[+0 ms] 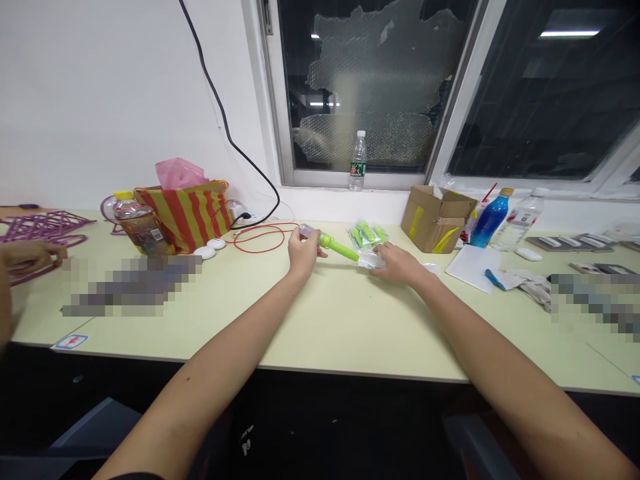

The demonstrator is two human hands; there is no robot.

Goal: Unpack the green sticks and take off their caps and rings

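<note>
My left hand is closed round one end of a green pen-like stick with a clear cap, held just above the pale green table. My right hand pinches the stick's other end, where a clear plastic wrapper sits. Behind the stick lies a small pile of similar green sticks in wrappers.
A striped bag and a drink bottle stand at the left, with a red cord beside them. A cardboard box, a blue bottle and a clear bottle stand at the right. Another person's hand rests at the far left.
</note>
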